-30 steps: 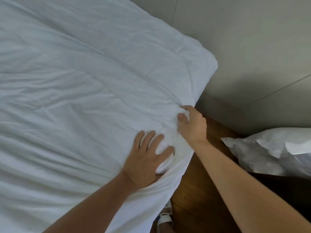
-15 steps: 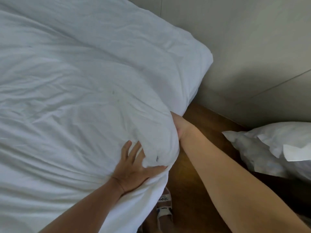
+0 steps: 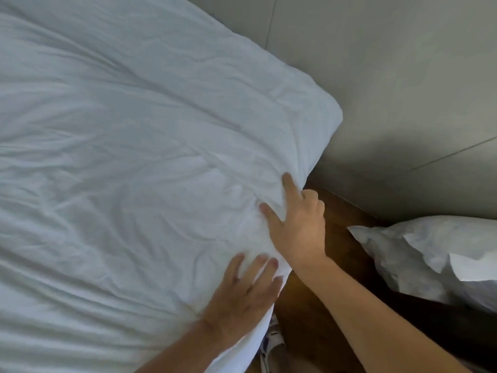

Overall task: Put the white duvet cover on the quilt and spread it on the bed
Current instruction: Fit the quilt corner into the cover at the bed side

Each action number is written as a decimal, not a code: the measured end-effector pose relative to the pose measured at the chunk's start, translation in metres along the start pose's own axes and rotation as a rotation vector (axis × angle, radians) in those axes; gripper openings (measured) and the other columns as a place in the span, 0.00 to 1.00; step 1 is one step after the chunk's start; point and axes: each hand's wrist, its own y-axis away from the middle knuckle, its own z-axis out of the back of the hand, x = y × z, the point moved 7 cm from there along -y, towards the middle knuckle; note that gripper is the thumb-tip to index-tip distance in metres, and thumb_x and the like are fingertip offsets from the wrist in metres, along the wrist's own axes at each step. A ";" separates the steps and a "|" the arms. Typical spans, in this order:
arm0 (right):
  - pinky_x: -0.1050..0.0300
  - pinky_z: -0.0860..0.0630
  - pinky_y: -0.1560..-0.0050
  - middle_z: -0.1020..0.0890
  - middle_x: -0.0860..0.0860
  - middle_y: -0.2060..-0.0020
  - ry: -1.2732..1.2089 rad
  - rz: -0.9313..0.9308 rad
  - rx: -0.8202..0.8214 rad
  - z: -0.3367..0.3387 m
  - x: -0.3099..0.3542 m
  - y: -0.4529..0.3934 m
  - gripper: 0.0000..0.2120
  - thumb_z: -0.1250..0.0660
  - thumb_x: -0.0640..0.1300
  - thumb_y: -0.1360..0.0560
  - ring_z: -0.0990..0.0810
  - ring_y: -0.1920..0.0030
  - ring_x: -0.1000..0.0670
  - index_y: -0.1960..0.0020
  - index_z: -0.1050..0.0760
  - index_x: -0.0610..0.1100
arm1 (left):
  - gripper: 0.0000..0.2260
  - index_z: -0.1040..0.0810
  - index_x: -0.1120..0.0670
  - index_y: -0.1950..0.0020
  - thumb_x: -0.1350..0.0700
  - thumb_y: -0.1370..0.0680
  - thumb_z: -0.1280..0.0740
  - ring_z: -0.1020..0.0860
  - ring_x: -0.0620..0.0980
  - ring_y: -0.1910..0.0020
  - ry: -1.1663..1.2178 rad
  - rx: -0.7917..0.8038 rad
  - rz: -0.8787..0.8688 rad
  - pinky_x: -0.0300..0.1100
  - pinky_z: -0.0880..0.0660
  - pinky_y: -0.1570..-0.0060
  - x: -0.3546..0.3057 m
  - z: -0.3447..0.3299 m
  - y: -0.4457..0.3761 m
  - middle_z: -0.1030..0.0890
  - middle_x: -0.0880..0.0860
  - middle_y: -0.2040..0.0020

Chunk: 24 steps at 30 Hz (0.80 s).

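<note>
The left hand (image 3: 243, 297) lies flat, fingers straight and slightly spread, pressing the white duvet cover (image 3: 129, 162) at the bed's near edge. Just beyond it, the right hand (image 3: 298, 224) presses the same edge with index finger and thumb extended, the other fingers curled over the side. The cover lies wrinkled across the bed. A white pillow (image 3: 435, 254) sits on the wooden floor (image 3: 317, 327), beside the grey wall (image 3: 403, 90).
</note>
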 end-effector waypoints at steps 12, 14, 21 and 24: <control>0.63 0.20 0.57 0.15 0.49 0.54 -1.000 -0.389 0.659 0.037 -0.023 -0.105 0.10 0.41 0.42 0.14 0.15 0.55 0.49 0.42 0.21 0.45 | 0.06 0.21 0.52 0.51 0.62 0.23 0.34 0.19 0.58 0.52 -0.067 0.066 0.240 0.53 0.24 0.49 -0.022 -0.028 -0.018 0.17 0.56 0.47; 0.58 0.19 0.69 0.13 0.47 0.63 -1.150 -0.533 0.651 0.049 -0.032 -0.129 0.07 0.35 0.41 0.17 0.13 0.64 0.49 0.49 0.18 0.41 | 0.05 0.21 0.52 0.54 0.62 0.24 0.33 0.20 0.57 0.54 -0.078 0.070 0.284 0.52 0.22 0.53 -0.017 -0.024 -0.027 0.17 0.56 0.48; 0.55 0.23 0.48 0.17 0.48 0.53 -0.841 -0.541 0.401 -0.016 -0.062 -0.146 0.21 0.33 0.64 0.23 0.18 0.49 0.45 0.52 0.20 0.44 | 0.28 0.26 0.52 0.37 0.51 0.34 0.21 0.19 0.51 0.58 0.259 0.075 0.400 0.47 0.19 0.59 0.011 0.026 -0.089 0.18 0.50 0.54; 0.60 0.24 0.53 0.20 0.56 0.52 -0.701 -0.448 0.090 0.004 -0.079 -0.090 0.24 0.31 0.68 0.27 0.21 0.52 0.55 0.45 0.27 0.49 | 0.27 0.28 0.51 0.32 0.47 0.28 0.26 0.23 0.57 0.43 0.164 -0.058 0.519 0.55 0.25 0.46 0.047 0.061 -0.117 0.21 0.54 0.41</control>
